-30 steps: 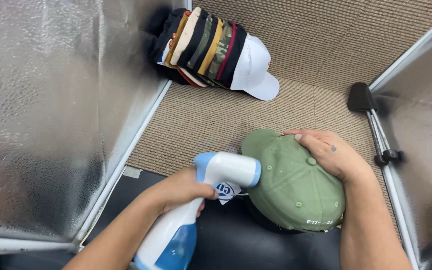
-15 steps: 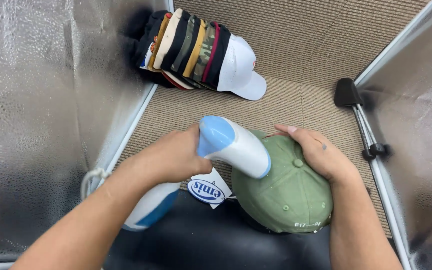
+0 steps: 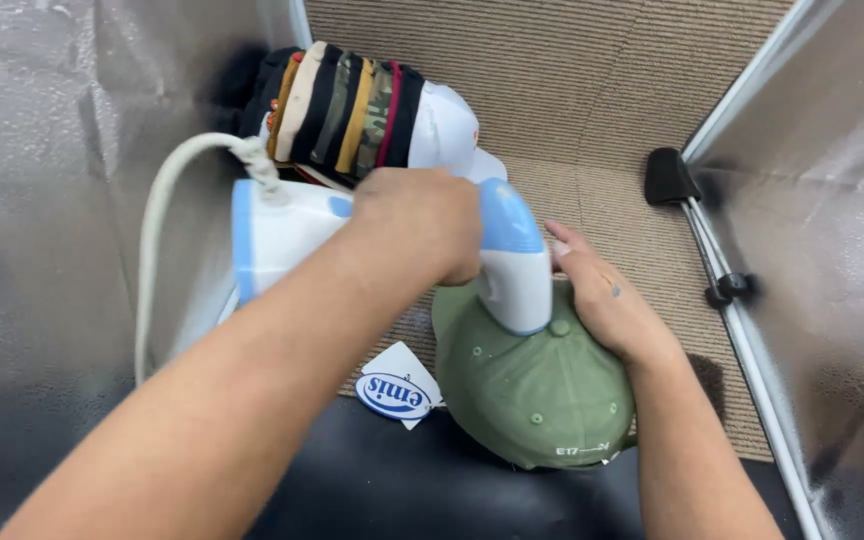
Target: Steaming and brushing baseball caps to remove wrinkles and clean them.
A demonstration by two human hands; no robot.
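The green cap (image 3: 537, 395) sits domed over a dark form, so its crown stays taut. Behind it lies a stack of caps (image 3: 352, 115). Your left hand (image 3: 417, 235) grips the white-and-blue steamer (image 3: 392, 245) — nozzle pressed on the crown — while your right hand (image 3: 602, 300) lies flat on the cap's right side, steadying it.

Left hand (image 3: 417, 225) clenched, right hand (image 3: 602, 300) flat

I see an olive-green cap (image 3: 537, 385) with matching green eyelets and small white stitching at its back edge. The steamer (image 3: 392, 235) above it is white with pale blue panels, its cord (image 3: 157, 250) off-white. A white tag (image 3: 397, 385) carries a blue oval. The stacked caps (image 3: 352, 110) run black, cream, mustard, camouflage, dark red and white. The carpet (image 3: 552, 80) is tan with fine ribbing; the side panels (image 3: 52, 200) are crinkled silver.
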